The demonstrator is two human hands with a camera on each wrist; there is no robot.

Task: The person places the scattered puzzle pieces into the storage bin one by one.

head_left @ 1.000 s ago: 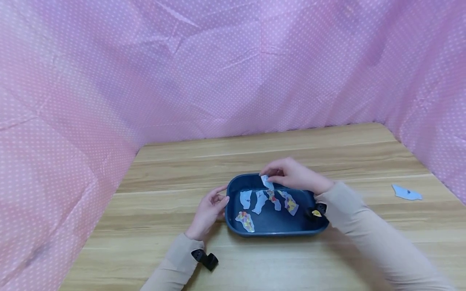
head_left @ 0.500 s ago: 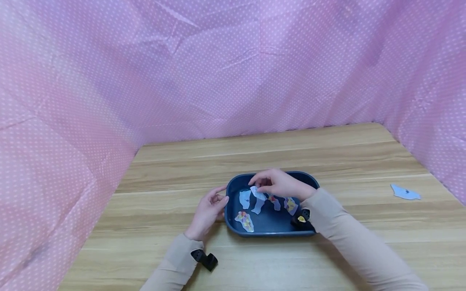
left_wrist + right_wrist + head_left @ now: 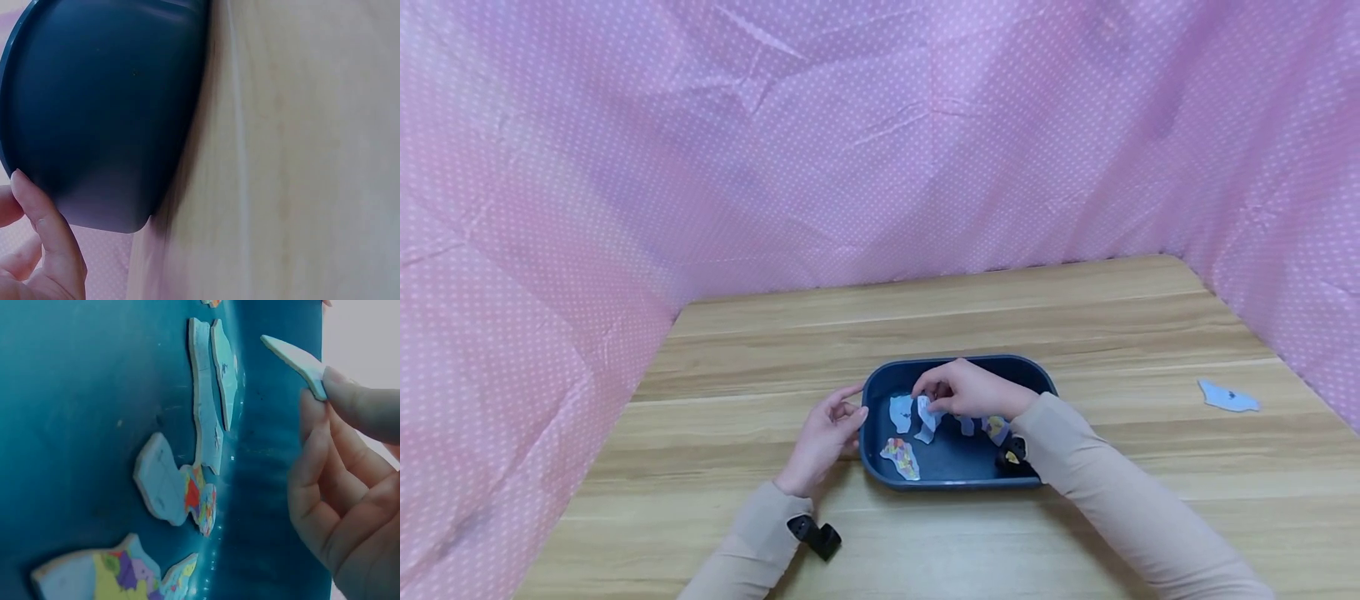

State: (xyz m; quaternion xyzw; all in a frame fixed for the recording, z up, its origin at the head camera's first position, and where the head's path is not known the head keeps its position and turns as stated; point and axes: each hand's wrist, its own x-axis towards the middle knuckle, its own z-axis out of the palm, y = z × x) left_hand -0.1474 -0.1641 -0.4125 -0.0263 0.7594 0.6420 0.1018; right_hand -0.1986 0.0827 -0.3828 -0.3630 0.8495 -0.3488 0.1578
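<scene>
My left hand (image 3: 823, 433) grips the left end of a dark blue tray (image 3: 955, 484), thumb at the rim and fingers against the outer wall. Over the tray, my right hand (image 3: 973, 390) pinches a light blue puzzle piece (image 3: 292, 357) between thumb and fingertips, tilted above the others. Inside lie several flat puzzle pieces printed like a map: a pale blue one (image 3: 900, 413), a multicoloured one (image 3: 899, 458) near the front left, and in the right wrist view a long blue one (image 3: 203, 394) and one with purple and yellow patches (image 3: 119, 575). The right hand partly hides the row.
A single light blue puzzle piece (image 3: 1228, 396) lies on the wooden table (image 3: 760, 350) to the far right. Pink dotted cloth (image 3: 820, 167) hangs behind and along both sides. A black wrist camera (image 3: 815, 536) sticks out from the left sleeve.
My right hand has moved left and toward me with the pinched piece, from the tray's back edge to over the row. The left hand stays at the rim.
</scene>
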